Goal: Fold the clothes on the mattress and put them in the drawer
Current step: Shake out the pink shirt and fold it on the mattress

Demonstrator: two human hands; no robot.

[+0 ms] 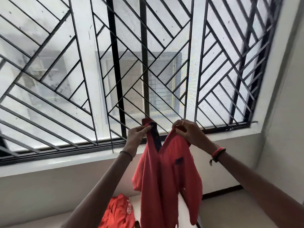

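Note:
A red polo shirt [166, 175] with a dark placket hangs in the air in front of the window. My left hand [136, 135] pinches its collar on the left side. My right hand [187, 130] grips the shoulder and collar on the right side. The shirt's body drops straight down between my forearms. Below it, an orange garment [118, 211] lies crumpled on the white mattress [136, 201]. The drawer is not in view.
A wide window with a black diagonal metal grille [115, 71] fills the upper view. Its white sill [65, 162] runs beneath, above a beige wall. A wall corner [279, 112] stands at the right.

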